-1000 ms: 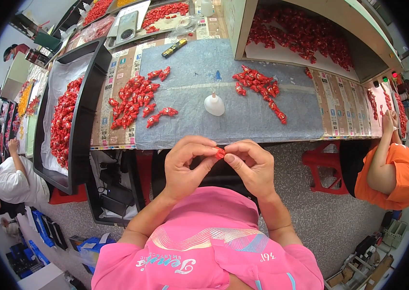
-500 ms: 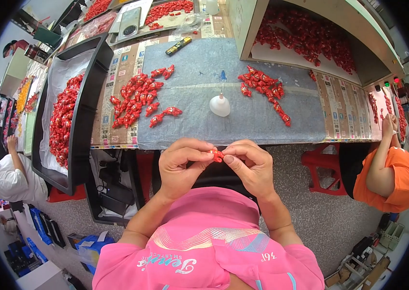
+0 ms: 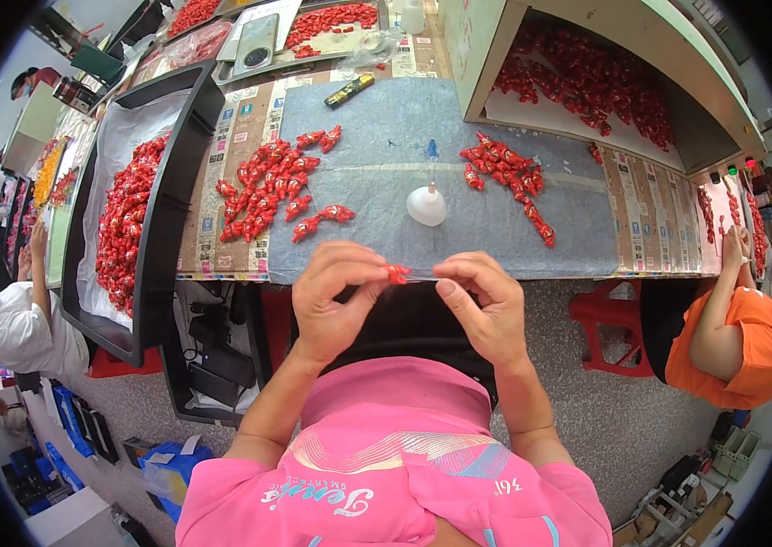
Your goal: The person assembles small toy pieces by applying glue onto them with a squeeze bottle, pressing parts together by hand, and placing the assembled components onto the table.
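Just off the near edge of the worktable, my left hand (image 3: pixel 336 303) pinches a small glossy red moulded piece (image 3: pixel 397 273) between thumb and fingers. To its right, a short gap away, my right hand (image 3: pixel 488 303) is curled with thumb and forefinger tips close together. Anything held in that pinch is too small to make out. Beyond my hands, a white squeeze bottle (image 3: pixel 426 207) with a thin tip stands on the grey-blue mat (image 3: pixel 377 242). Loose piles of similar red pieces lie on either side of it, a left pile (image 3: pixel 267 182) and a right pile (image 3: pixel 502 164).
At the left, a deep black tray (image 3: pixel 160 219) holds many red pieces. An open-fronted box (image 3: pixel 461 68) with more pieces stands at the far right. A black-and-yellow tube (image 3: pixel 349 90) lies at the mat's far edge. People sit working at both sides.
My hands have drawn apart. The red piece, which was between both hands, is now in my left hand only, and my right fingertips have moved right, off it.
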`<control>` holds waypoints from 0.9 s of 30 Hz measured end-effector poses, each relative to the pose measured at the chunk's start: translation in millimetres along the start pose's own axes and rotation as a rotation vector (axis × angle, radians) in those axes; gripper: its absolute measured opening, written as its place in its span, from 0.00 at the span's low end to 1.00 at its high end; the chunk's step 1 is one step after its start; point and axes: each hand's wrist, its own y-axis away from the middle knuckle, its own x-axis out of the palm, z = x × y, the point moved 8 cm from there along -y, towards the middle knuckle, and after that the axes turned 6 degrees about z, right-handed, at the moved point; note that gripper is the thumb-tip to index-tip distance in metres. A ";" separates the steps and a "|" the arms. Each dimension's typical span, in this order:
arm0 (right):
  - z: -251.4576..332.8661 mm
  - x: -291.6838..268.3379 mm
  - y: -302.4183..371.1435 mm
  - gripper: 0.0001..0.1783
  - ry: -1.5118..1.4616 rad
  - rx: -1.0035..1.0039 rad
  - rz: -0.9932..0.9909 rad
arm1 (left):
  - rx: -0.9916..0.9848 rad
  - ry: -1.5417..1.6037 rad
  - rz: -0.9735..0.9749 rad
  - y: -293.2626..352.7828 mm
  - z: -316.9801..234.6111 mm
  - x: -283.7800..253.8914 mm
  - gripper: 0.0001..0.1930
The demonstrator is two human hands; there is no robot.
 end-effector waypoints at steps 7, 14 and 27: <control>-3.2 -24.7 4.5 0.06 0.042 0.025 -0.095 | 0.076 -0.387 -0.072 -8.5 21.7 -21.7 0.12; -6.2 -49.9 7.4 0.06 0.082 0.010 -0.173 | 0.051 -0.533 -0.114 -11.0 21.4 -25.7 0.10; 2.1 -128.6 11.6 0.13 0.771 -0.022 -0.449 | 0.092 -0.549 -0.152 -2.7 -9.8 -17.8 0.10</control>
